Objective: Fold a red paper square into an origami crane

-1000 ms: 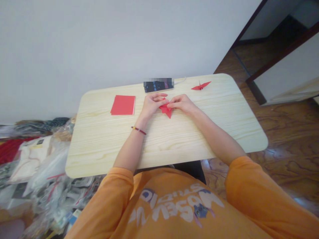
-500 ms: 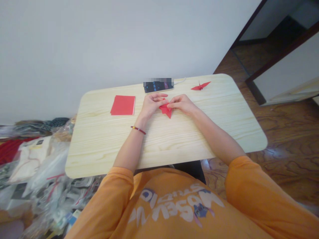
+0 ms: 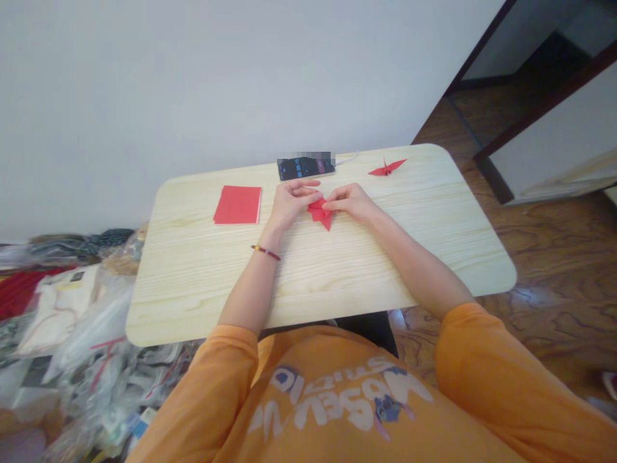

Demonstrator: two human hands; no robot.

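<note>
Left hand (image 3: 290, 203) and right hand (image 3: 349, 201): fingers pinch the creased, pointed red origami paper (image 3: 321, 214) on the smooth wood-grain worktop (image 3: 212, 276).

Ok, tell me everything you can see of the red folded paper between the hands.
The red folded origami paper is matte and looks thin, with layered flaps, and narrows to a point aimed toward the person. Its upper part is gripped by the fingers of the left hand and right hand. It sits low over the pale wood-grain tabletop; whether its tip touches is hard to tell.
</note>
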